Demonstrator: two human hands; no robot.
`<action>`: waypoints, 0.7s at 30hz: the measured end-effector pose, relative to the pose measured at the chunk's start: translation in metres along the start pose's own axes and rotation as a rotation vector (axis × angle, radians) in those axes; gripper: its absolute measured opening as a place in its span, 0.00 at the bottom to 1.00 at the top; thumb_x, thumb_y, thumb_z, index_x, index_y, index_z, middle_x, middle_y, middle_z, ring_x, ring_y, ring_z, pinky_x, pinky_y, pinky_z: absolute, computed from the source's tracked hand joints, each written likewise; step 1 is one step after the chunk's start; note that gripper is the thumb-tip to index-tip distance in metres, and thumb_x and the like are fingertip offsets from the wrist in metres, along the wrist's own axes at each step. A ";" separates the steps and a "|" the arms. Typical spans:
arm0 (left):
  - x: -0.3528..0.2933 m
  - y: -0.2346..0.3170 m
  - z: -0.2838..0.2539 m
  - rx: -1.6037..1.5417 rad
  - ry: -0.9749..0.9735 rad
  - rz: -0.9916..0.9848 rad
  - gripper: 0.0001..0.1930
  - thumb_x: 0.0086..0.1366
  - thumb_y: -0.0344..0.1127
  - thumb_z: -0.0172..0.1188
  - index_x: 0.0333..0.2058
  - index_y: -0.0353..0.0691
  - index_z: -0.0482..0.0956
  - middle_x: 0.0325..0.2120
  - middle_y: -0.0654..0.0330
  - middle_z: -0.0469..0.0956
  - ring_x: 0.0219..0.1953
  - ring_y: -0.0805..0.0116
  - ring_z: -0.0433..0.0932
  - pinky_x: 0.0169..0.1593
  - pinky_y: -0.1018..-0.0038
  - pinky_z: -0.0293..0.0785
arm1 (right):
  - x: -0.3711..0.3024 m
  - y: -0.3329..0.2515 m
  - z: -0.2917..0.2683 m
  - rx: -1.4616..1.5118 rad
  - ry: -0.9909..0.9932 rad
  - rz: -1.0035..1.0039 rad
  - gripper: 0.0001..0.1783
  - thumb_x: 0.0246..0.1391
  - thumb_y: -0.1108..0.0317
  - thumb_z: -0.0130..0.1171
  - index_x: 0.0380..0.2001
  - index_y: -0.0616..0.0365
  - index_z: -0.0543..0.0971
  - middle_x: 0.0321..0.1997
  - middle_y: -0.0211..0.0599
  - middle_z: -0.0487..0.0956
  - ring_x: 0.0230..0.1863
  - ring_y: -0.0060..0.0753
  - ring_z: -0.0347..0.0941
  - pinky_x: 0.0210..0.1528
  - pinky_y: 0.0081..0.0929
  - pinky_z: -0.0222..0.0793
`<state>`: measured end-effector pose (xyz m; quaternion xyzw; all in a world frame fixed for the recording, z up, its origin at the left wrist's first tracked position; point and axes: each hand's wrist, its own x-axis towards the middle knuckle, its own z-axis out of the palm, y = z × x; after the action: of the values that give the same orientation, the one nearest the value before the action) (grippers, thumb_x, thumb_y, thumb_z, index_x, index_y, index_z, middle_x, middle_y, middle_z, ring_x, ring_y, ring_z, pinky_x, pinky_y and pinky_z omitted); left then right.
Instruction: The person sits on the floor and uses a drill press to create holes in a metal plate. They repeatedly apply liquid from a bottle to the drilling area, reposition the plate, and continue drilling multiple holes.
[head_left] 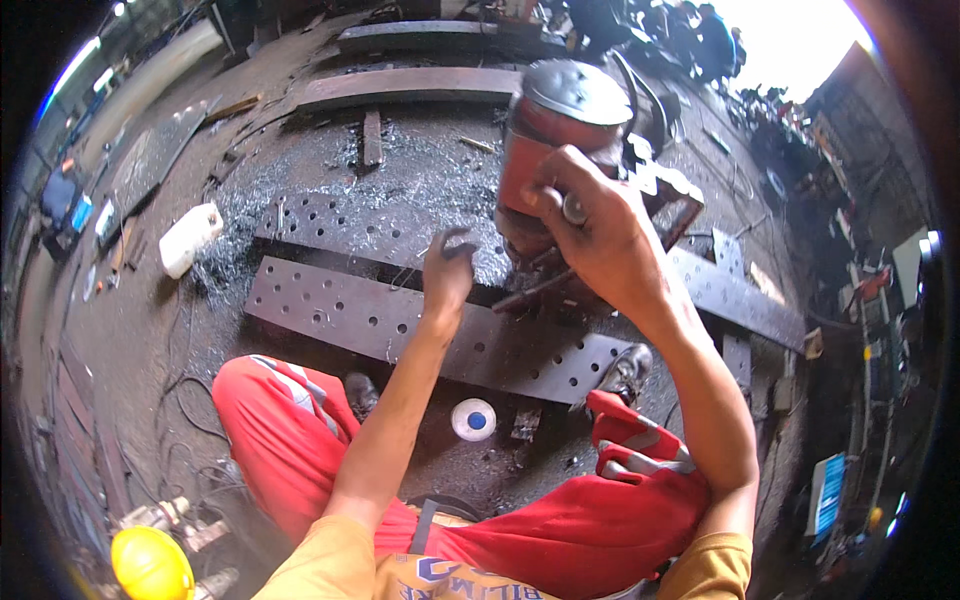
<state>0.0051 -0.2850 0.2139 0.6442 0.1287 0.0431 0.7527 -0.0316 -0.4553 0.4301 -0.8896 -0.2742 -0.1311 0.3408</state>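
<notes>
A red magnetic drill [530, 165] with a dark rounded top stands over a long steel plate [375, 322] drilled with rows of holes. My right hand [592, 215] is closed around the drill's feed handle [574, 208], whose round end shows between thumb and fingers. Left of the drill's foot, my left hand [450, 265] hovers over the plates, its blackened fingers bent and apart, with nothing visible in them. Behind the first plate lies a second holed plate [340, 222]. Curly metal shavings [400, 180] are scattered around and on it. The drill bit is hidden.
A white plastic jug [191, 240] lies on the left. Between my boots is a white round thing with a blue centre [473, 420]. A yellow hard hat [152, 563] sits at lower left. Steel bars [410, 85] lie beyond; another holed beam [740, 300] stretches right. Cables cross the floor.
</notes>
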 end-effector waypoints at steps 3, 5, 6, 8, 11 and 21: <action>-0.004 -0.081 -0.045 0.029 -0.044 -0.013 0.17 0.67 0.23 0.51 0.53 0.39 0.79 0.40 0.56 0.83 0.28 0.71 0.79 0.31 0.75 0.77 | -0.021 0.031 -0.027 -0.098 0.296 -0.210 0.10 0.60 0.70 0.64 0.44 0.58 0.79 0.38 0.49 0.83 0.36 0.51 0.83 0.39 0.36 0.77; -0.008 -0.086 -0.087 0.066 -0.058 -0.072 0.18 0.67 0.22 0.50 0.53 0.39 0.78 0.42 0.56 0.83 0.32 0.69 0.82 0.34 0.73 0.81 | -0.062 0.050 -0.058 0.239 0.406 0.200 0.14 0.62 0.73 0.61 0.51 0.58 0.81 0.41 0.39 0.86 0.34 0.29 0.84 0.38 0.27 0.79; -0.008 -0.084 -0.112 0.102 -0.055 -0.073 0.19 0.67 0.21 0.48 0.54 0.40 0.78 0.42 0.56 0.83 0.34 0.68 0.83 0.37 0.71 0.83 | -0.084 0.068 -0.075 0.159 0.502 0.223 0.15 0.65 0.71 0.59 0.53 0.60 0.80 0.44 0.39 0.85 0.34 0.27 0.85 0.39 0.25 0.80; 0.004 -0.096 -0.159 0.084 0.065 -0.086 0.21 0.67 0.18 0.45 0.53 0.40 0.78 0.42 0.56 0.83 0.33 0.69 0.83 0.37 0.70 0.84 | -0.135 0.116 -0.100 0.123 0.698 0.283 0.17 0.68 0.68 0.54 0.55 0.63 0.79 0.48 0.40 0.83 0.37 0.30 0.85 0.42 0.28 0.82; 0.002 -0.102 -0.170 0.117 0.187 -0.123 0.20 0.66 0.18 0.46 0.52 0.39 0.79 0.40 0.58 0.82 0.32 0.71 0.82 0.39 0.71 0.83 | -0.226 0.203 -0.100 0.359 1.001 0.427 0.19 0.69 0.65 0.51 0.56 0.65 0.77 0.45 0.39 0.79 0.43 0.39 0.81 0.46 0.37 0.82; -0.034 -0.149 -0.081 0.121 -0.201 -0.307 0.17 0.69 0.29 0.56 0.56 0.37 0.77 0.44 0.57 0.84 0.37 0.68 0.83 0.43 0.73 0.81 | -0.335 0.369 0.131 0.350 0.418 0.851 0.16 0.73 0.67 0.44 0.56 0.54 0.77 0.34 0.33 0.81 0.26 0.25 0.77 0.29 0.25 0.77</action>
<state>-0.0626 -0.2397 0.0609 0.6622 0.1521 -0.1446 0.7194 -0.0852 -0.7275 -0.0039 -0.8068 0.1688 -0.1081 0.5558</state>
